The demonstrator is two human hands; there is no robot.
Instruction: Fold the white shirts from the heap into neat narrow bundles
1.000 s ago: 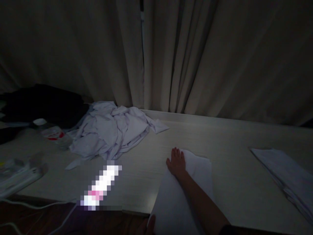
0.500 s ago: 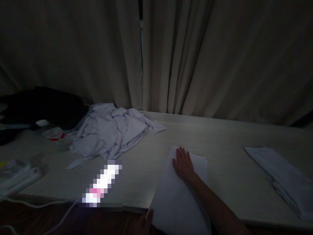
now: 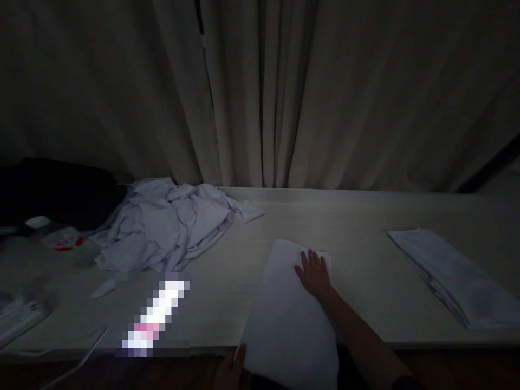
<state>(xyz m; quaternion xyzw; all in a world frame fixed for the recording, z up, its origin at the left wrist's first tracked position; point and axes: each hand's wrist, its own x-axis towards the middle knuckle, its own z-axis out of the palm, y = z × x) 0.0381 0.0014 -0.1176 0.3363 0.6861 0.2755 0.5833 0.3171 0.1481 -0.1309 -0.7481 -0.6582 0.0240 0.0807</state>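
Observation:
A folded white cloth lies over the table's front edge, its near end hanging toward me. My right hand rests flat on its far right part, palm down with fingers spread. At the near left corner my left hand grips the cloth's edge, thumb on top; its other fingers are mostly hidden in the dark. To the right lies another folded white cloth, apart from both hands.
Left on the table are a crumpled heap of white cloth, a clear bottle with a red label, dark fabric and a white device. A bright pixelated object lies near the front edge. Curtains hang behind.
The view has turned slightly right. My right hand has slid rightward across the folded cloth toward its right edge. My left hand still holds the near left corner.

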